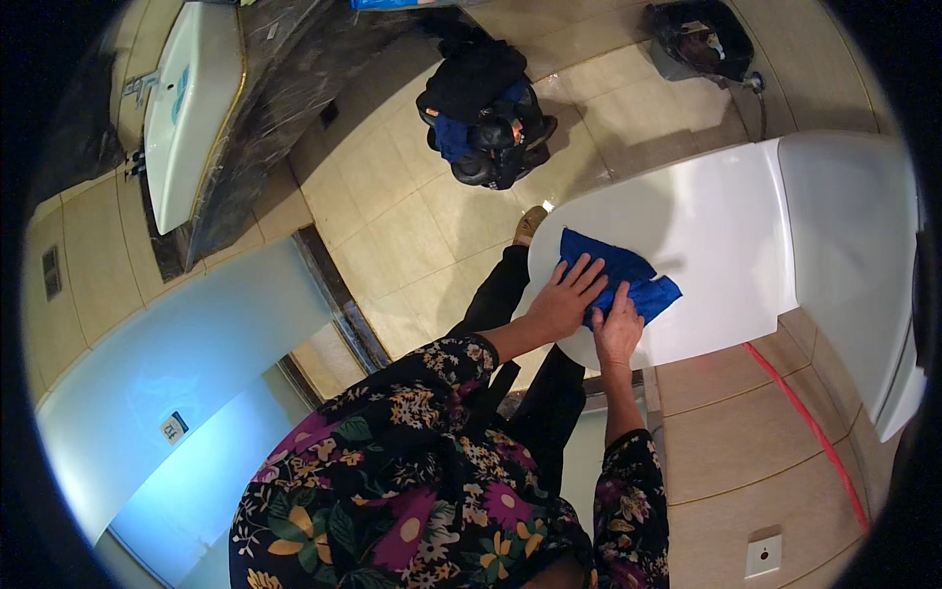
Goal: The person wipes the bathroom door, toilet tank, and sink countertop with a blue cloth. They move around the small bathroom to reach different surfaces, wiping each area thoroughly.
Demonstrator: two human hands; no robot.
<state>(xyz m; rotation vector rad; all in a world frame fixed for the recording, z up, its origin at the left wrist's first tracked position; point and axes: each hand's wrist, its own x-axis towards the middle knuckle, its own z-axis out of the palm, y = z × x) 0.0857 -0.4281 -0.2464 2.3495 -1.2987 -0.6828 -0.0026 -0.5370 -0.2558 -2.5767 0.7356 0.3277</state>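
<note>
A blue cloth (614, 269) lies partly folded on the closed white lid of a toilet (725, 221). My left hand (570, 302) rests on the cloth's near left part, palm down with fingers spread. Beside it, my right hand (620, 331) has its index finger on the cloth and its thumb at the near edge, with the other fingers curled. Part of the cloth is hidden under both hands. A corner flap of the cloth sticks out to the right of my right hand.
The toilet's white cistern (846, 235) rises at the right. A red hose (809, 423) runs along the wall below it. A black bin (699, 44) stands far right, and a dark bundle (486, 110) on the tiled floor. At left are a washbasin (191, 96) and a frosted glass panel (184, 368).
</note>
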